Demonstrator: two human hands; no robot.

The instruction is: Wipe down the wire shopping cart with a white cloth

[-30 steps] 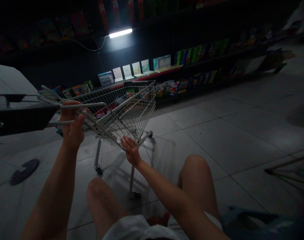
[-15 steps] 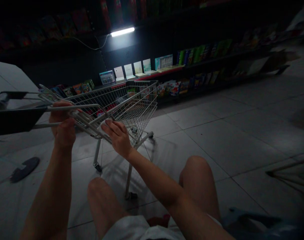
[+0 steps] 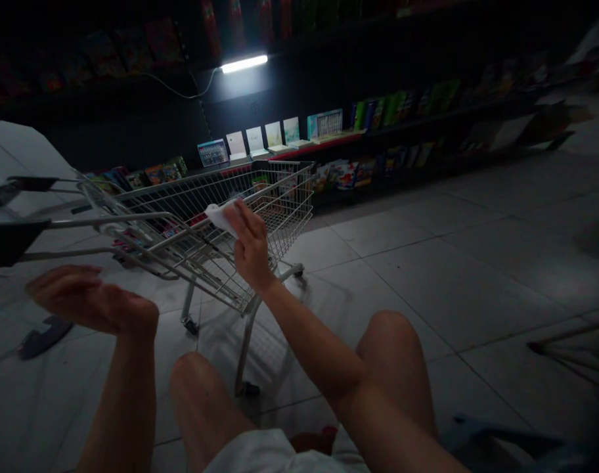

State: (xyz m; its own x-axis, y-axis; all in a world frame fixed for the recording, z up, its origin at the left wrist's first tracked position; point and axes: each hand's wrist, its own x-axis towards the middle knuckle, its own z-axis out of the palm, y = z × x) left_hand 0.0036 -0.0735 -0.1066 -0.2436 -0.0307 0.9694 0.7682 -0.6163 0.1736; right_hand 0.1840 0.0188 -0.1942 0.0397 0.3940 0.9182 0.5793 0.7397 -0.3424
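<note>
A metal wire shopping cart [image 3: 292, 213] stands in front of me on its wheels, its dark handle [image 3: 8, 243] at the far left. My right hand [image 3: 253, 249] holds a white cloth or wipe [image 3: 221, 217] at the cart's near side, by the upper bars. Whether the cloth touches the metal, I cannot tell. Below the handle bars, my left hand [image 3: 95, 299] is off the cart, fingers stretched out and slightly blurred, with nothing visible in it.
Dark shelves with books [image 3: 274, 136] run behind the cart, lit by a tube light [image 3: 244, 64]. On the tiled floor [image 3: 378, 269], a dark flat object [image 3: 46, 338] lies at left. A blue object [image 3: 501, 433], partly seen, is at lower right.
My left hand has let go of the cart's bars and moved down and left. My right hand has lifted up and right with the cloth. The cart's handle end has shifted left.
</note>
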